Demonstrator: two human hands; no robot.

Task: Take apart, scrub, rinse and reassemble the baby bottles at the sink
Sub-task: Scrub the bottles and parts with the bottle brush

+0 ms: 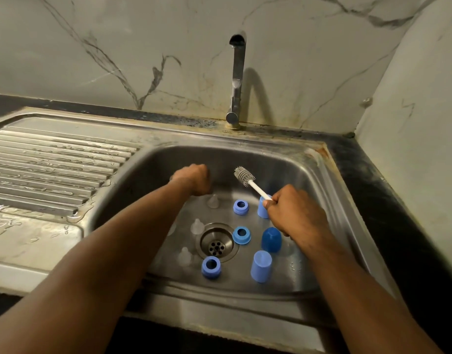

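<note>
Head view: right hand's grip (293,213) pinching bottle brush (250,182), bristles up-left toward faucet (236,80); left grip (194,180) fisted, contents unclear.

Blue caps (270,239), grey-bristled brush (243,175)

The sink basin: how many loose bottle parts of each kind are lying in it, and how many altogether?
Blue screw rings: 3
Blue caps: 3
Clear teats: 3
Total: 9

The right hand holds a bottle brush, not counted.
</note>
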